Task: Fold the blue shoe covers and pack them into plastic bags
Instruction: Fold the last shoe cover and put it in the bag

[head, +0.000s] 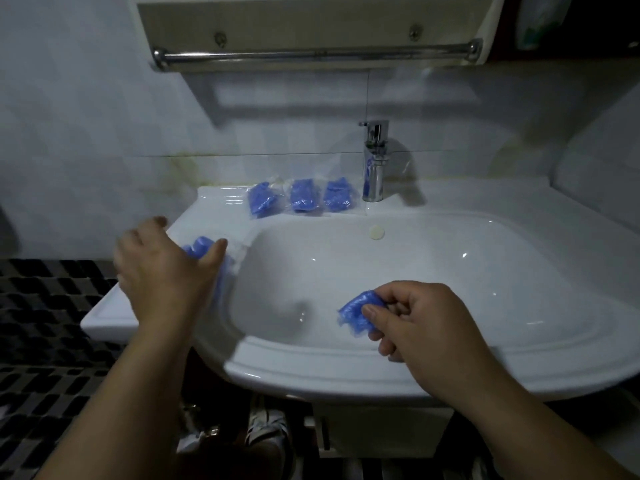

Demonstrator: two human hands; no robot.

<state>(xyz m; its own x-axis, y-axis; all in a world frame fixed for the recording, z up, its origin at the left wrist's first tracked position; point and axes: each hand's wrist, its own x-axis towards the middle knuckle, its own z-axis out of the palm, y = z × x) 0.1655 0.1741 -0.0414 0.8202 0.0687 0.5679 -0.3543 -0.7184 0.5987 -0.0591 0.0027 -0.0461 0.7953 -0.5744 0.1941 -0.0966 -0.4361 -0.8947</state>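
Item 1. Right hand [426, 327]: we record it over the bowl of the washbasin [346, 375], near the front rim. Its fingers are curled, and thumb and fingertips pinch one folded blue shoe cover [353, 315], a small crinkled bundle held clear of the porcelain.

Item 2. Left hand [162, 268]: we note it above the basin's left ledge, blurred, with fingers spread and fairly straight. The thumb lies against a loose pile of blue shoe covers [201, 244] that rests on the ledge, partly hidden under the palm. A bit of clear plastic [240, 252] shows just right of the pile, but we cannot tell its shape.

Item 3. Three packed plastic bags, each holding blue covers, lie in a row on the rear ledge: left bag [263, 199], middle bag [304, 200], right bag [337, 199]. The right bag is just beside the chrome faucet [374, 164].

Item 4. Fixtures: a round white overflow cap [376, 233] on the bowl's back wall and a chrome towel rail [311, 55] above. We also see a dark checkered floor [45, 341] at left and a shoe [268, 431] below the basin.
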